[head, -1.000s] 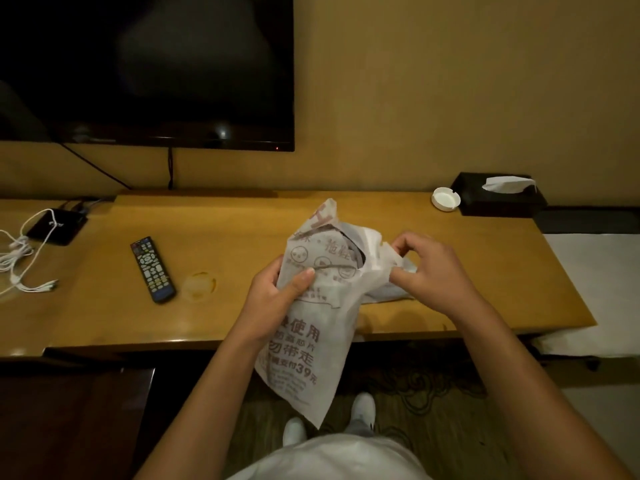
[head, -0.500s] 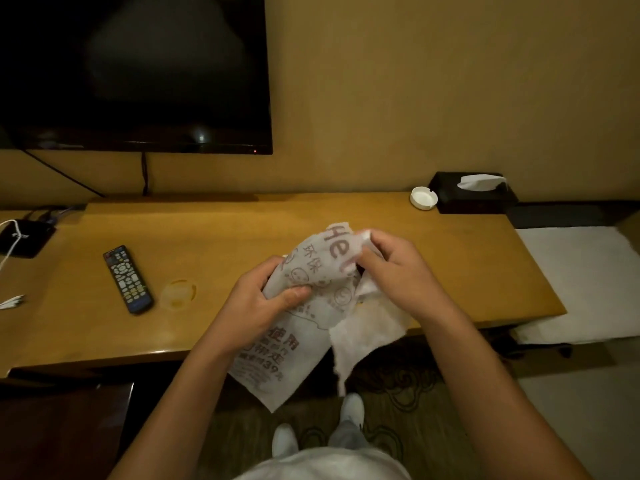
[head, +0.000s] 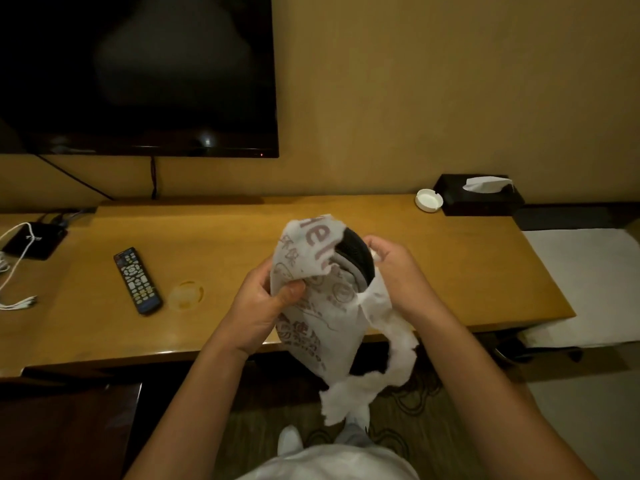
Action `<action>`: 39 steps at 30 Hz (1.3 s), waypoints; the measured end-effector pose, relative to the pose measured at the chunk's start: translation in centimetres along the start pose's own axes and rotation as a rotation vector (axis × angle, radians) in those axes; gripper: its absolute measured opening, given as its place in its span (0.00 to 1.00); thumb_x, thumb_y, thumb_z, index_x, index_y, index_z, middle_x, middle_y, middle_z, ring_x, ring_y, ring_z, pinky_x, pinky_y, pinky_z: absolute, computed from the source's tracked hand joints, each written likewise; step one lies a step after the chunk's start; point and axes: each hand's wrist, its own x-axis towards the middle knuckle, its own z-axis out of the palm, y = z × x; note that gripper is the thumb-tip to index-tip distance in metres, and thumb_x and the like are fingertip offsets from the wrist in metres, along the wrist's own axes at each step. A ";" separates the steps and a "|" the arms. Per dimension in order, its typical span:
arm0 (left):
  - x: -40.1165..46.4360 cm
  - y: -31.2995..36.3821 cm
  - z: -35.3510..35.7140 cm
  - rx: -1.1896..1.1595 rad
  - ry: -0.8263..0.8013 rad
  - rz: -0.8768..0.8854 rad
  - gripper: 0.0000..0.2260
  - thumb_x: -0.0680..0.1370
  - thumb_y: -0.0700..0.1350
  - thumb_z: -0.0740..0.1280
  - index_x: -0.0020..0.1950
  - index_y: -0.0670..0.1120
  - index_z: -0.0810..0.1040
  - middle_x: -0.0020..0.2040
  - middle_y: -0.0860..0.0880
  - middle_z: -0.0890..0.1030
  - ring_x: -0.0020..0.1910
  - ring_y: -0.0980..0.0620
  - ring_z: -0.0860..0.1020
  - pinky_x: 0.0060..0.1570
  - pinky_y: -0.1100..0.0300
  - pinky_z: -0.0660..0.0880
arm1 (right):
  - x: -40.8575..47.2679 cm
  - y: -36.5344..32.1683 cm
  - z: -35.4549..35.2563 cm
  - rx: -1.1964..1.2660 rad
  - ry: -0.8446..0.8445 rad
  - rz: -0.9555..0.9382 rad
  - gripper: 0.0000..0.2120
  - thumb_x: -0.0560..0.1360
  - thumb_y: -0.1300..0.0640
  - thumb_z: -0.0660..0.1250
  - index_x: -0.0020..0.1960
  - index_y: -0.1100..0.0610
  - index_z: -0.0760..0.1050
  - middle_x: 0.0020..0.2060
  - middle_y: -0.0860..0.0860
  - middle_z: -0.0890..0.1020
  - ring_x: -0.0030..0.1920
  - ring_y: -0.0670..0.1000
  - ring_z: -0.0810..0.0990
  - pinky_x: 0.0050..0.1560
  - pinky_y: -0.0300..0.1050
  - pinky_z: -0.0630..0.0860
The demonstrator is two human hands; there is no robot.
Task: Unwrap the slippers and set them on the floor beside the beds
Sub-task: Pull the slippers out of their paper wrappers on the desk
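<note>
I hold a white printed slipper wrapper [head: 311, 317] in front of the wooden desk [head: 242, 230]. My left hand [head: 263, 306] pinches its left side, thumb on the printed face. My right hand [head: 398, 271] grips the torn right side. The wrapper's top is ripped open, and the dark sole and grey edge of the slippers [head: 356, 261] stick out there. A long torn strip of wrapper [head: 367, 382] hangs down below my right hand toward the floor.
On the desk lie a remote control [head: 138, 280], a white ashtray [head: 428, 200], a black tissue box [head: 479, 195] and a black box with white cables [head: 31, 239]. A television [head: 138, 74] hangs above. A white cloth [head: 585, 282] lies to the right. Patterned carpet [head: 408, 424] is underfoot.
The tear has widened: the wrapper's top is now spread apart, the dark slippers show through it, and the torn strip hangs lower. My hands have moved apart a little.
</note>
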 end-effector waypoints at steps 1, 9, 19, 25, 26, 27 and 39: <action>-0.1 0.0 -0.1 -0.013 0.027 -0.003 0.23 0.67 0.61 0.78 0.59 0.56 0.82 0.58 0.48 0.85 0.57 0.47 0.83 0.49 0.56 0.81 | 0.0 0.7 0.2 -0.052 -0.055 0.032 0.05 0.77 0.56 0.67 0.50 0.55 0.81 0.46 0.56 0.86 0.48 0.60 0.83 0.54 0.63 0.80; 0.0 -0.2 -0.3 0.206 -0.022 -0.028 0.15 0.77 0.48 0.72 0.63 0.48 0.79 0.58 0.46 0.84 0.56 0.47 0.84 0.48 0.57 0.82 | -0.7 -4.0 -3.3 -0.082 -0.051 -0.249 0.06 0.75 0.46 0.70 0.48 0.48 0.82 0.45 0.47 0.85 0.46 0.48 0.84 0.48 0.48 0.83; 2.5 -0.2 0.2 0.574 0.016 0.072 0.14 0.79 0.45 0.71 0.64 0.53 0.76 0.55 0.57 0.83 0.55 0.64 0.80 0.47 0.66 0.77 | 0.7 -6.4 2.9 -0.905 -0.001 -0.590 0.08 0.77 0.49 0.67 0.46 0.50 0.83 0.46 0.45 0.83 0.51 0.52 0.78 0.58 0.54 0.71; 3.5 -1.2 -0.2 0.678 0.248 0.170 0.15 0.79 0.34 0.65 0.61 0.51 0.78 0.51 0.56 0.84 0.49 0.64 0.81 0.44 0.73 0.74 | -1.0 -4.7 7.6 -0.963 0.107 -0.710 0.07 0.76 0.61 0.67 0.49 0.59 0.85 0.56 0.55 0.83 0.66 0.59 0.76 0.72 0.61 0.62; 3.3 -1.3 -0.3 0.636 0.259 0.160 0.14 0.80 0.36 0.65 0.61 0.53 0.78 0.51 0.58 0.84 0.49 0.64 0.81 0.44 0.73 0.74 | -1.4 -4.4 7.5 -0.934 0.109 -0.717 0.07 0.76 0.62 0.68 0.49 0.61 0.85 0.58 0.56 0.83 0.68 0.61 0.75 0.72 0.63 0.63; 3.2 -1.4 -0.2 0.614 0.274 0.151 0.12 0.81 0.39 0.66 0.59 0.55 0.79 0.50 0.61 0.84 0.48 0.66 0.81 0.43 0.74 0.74 | -1.8 -4.2 7.3 -0.936 0.081 -0.728 0.08 0.76 0.61 0.68 0.50 0.61 0.85 0.59 0.57 0.83 0.70 0.61 0.73 0.72 0.64 0.63; 2.8 -1.7 -0.2 0.484 0.135 0.086 0.09 0.76 0.47 0.74 0.55 0.53 0.82 0.50 0.56 0.86 0.47 0.59 0.84 0.42 0.66 0.80 | 3.0 -4.3 -1.5 -0.386 0.096 -0.258 0.11 0.74 0.54 0.73 0.56 0.52 0.81 0.48 0.45 0.84 0.49 0.44 0.82 0.49 0.44 0.79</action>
